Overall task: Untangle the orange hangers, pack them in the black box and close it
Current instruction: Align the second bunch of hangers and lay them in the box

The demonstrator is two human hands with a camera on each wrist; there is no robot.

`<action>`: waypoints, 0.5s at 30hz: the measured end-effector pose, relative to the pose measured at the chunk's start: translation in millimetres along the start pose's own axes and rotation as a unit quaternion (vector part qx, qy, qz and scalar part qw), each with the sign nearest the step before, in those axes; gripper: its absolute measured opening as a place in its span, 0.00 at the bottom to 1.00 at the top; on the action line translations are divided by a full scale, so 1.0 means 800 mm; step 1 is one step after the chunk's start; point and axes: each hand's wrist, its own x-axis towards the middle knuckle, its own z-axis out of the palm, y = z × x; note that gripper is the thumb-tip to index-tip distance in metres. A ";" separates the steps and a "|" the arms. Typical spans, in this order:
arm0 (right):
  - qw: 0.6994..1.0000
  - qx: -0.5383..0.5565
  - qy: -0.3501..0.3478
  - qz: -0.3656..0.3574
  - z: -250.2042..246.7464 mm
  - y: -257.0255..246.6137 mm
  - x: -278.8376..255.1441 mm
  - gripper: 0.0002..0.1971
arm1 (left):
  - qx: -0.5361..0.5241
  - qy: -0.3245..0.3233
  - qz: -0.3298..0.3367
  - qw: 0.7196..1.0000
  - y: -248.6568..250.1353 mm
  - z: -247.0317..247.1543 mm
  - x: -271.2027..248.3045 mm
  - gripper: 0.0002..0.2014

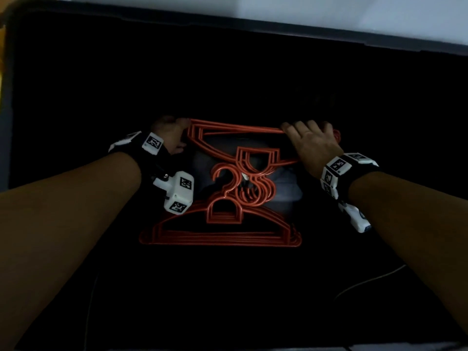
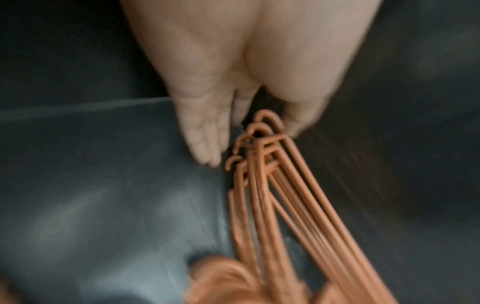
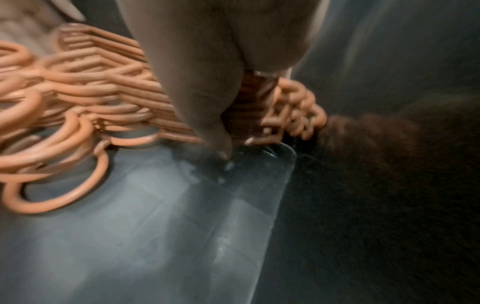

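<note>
— Fingers of the right hand curl over the right end of the far stack of thin orange plastic hangers; the right wrist view shows the thumb pressed down against the bundled rods, so that hand holds the stack.

— And the left hand?

— It sits at the stack's left end. In the left wrist view the fingers lie nearly straight beside the hanger corners, with the thumb on the other side, close to them. Whether it pinches them I cannot tell; the picture is blurred.

— Where do the hangers lie?

— Inside the large black box, on its dark floor. The held stack lies farther from the person, hooks pointing toward them. A second stack of orange hangers lies nearer, hooks pointing away, and the hooks of both stacks overlap in the middle.

— Anything else?

— White marker-tagged wrist cameras on black straps, and a thin cable across the box's near right part.
</note>
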 end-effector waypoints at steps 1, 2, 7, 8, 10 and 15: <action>1.000 0.000 -0.004 0.002 0.000 0.000 0.000 0.38 | 0.010 0.006 0.015 1.000 0.000 0.000 0.006 0.25; 1.000 0.000 -0.005 0.004 0.000 0.000 0.001 0.39 | 0.018 0.010 0.023 1.000 -0.002 0.000 0.009 0.25; 0.999 0.036 -0.025 0.025 -0.004 -0.003 -0.003 0.49 | 0.035 -0.002 0.033 0.999 -0.006 0.000 0.009 0.17; 0.998 0.052 -0.025 0.040 -0.007 -0.003 -0.007 0.52 | 0.036 -0.004 0.034 0.999 -0.005 0.000 0.007 0.14; 0.986 0.128 -0.021 0.104 -0.016 -0.004 -0.022 0.54 | 0.037 -0.005 0.034 0.999 -0.004 -0.002 0.005 0.11; 0.789 0.462 0.005 0.405 -0.023 0.002 -0.055 0.35 | 0.088 0.014 0.052 0.995 -0.020 -0.006 0.020 0.29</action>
